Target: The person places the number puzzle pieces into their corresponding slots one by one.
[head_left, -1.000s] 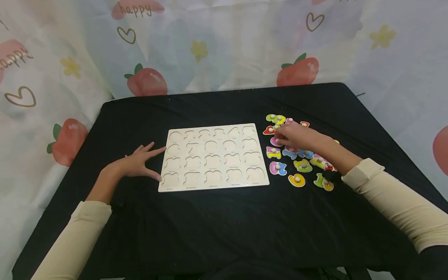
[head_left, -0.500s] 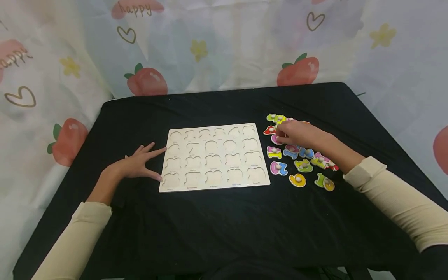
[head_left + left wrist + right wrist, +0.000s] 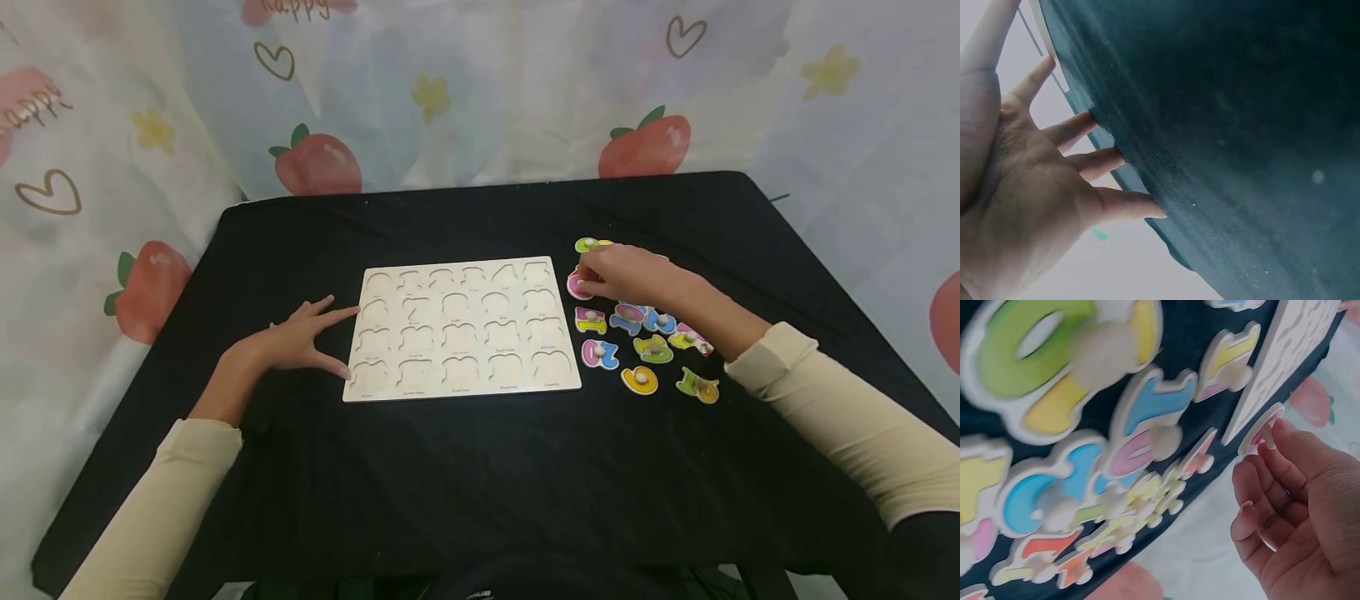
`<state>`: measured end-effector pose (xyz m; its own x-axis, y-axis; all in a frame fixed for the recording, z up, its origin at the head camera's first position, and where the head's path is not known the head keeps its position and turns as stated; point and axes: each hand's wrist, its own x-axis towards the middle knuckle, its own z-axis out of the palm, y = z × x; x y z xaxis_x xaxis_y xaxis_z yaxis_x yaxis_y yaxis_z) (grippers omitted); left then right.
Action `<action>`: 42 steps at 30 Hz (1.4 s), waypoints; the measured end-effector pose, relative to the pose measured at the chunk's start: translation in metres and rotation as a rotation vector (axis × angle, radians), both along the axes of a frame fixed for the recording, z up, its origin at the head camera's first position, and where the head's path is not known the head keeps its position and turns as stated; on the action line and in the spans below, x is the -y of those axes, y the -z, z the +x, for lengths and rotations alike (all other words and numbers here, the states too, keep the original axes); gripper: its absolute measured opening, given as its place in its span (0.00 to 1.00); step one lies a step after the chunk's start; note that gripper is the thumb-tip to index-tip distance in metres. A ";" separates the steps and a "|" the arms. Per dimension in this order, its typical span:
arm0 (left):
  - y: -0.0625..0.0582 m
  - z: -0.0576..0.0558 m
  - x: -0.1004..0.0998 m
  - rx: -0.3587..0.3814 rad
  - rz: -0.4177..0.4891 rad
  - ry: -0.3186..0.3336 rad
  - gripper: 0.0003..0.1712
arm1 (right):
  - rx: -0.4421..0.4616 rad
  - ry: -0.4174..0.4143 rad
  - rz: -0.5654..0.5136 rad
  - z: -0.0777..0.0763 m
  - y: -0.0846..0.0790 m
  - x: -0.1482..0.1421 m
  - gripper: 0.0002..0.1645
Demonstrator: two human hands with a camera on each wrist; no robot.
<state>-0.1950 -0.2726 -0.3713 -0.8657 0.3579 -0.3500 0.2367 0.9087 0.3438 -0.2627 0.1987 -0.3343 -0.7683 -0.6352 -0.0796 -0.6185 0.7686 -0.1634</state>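
A pale wooden puzzle board [image 3: 461,392] with several rows of number-shaped recesses lies on the black-covered table. My left hand [image 3: 296,337] is spread at the board's left side, its thumb and index finger touching the edge. In the left wrist view that hand [image 3: 1041,181] has its fingers stretched out over the black cloth. My right hand [image 3: 630,273] is above the loose pieces to the board's right. Seen from the right wrist, its thumb and fingers pinch a pink number puzzle piece [image 3: 1262,430] that is raised off the cloth and tilted. Which number it is cannot be made out.
Several colourful number pieces with round knobs lie right of the board, including a yellow one [image 3: 639,381], a pink-and-blue one [image 3: 600,354] and a green-and-yellow one [image 3: 697,386]. A printed curtain [image 3: 487,100] hangs behind the black tablecloth [image 3: 480,475].
My right hand has taken hold of the pink piece and lifted it, moving slightly left toward the board. My left hand stays at the board's edge. The head view has tilted a little.
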 end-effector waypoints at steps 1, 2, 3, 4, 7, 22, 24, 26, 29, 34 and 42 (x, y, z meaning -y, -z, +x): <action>-0.001 -0.001 0.000 -0.002 -0.001 -0.001 0.63 | -0.001 -0.005 -0.001 -0.001 -0.001 0.002 0.06; -0.001 -0.002 0.000 -0.003 -0.002 -0.001 0.63 | -0.001 -0.015 -0.007 -0.001 -0.003 0.004 0.06; -0.002 -0.002 0.000 0.000 -0.004 0.001 0.63 | 0.002 -0.019 -0.009 0.000 -0.003 0.006 0.07; -0.002 -0.002 -0.001 0.001 -0.006 0.003 0.63 | 0.000 -0.024 -0.009 0.000 -0.004 0.008 0.07; -0.003 -0.002 -0.001 -0.001 -0.011 0.004 0.63 | -0.011 -0.020 -0.006 0.000 -0.006 0.015 0.07; -0.002 -0.001 0.001 0.008 0.004 0.002 0.62 | 0.095 0.002 0.031 -0.013 -0.010 0.065 0.12; -0.001 0.000 0.002 0.006 -0.003 -0.001 0.62 | 0.114 0.006 0.019 -0.014 -0.010 0.072 0.13; -0.001 0.001 0.002 0.004 -0.003 -0.005 0.62 | 0.125 0.007 0.014 -0.015 -0.010 0.080 0.13; -0.001 0.001 0.002 0.004 -0.004 -0.010 0.62 | 0.129 0.009 0.023 -0.018 -0.008 0.090 0.13; -0.002 0.001 0.002 0.001 -0.006 -0.010 0.62 | 0.144 0.037 0.062 -0.021 -0.006 0.110 0.14; -0.001 0.000 0.004 0.003 -0.003 -0.004 0.62 | 0.183 0.047 0.088 -0.025 -0.006 0.145 0.13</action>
<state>-0.1952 -0.2761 -0.3698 -0.8662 0.3534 -0.3533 0.2320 0.9106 0.3420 -0.2882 0.0541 -0.3287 -0.7643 -0.5837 -0.2741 -0.5481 0.8120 -0.2007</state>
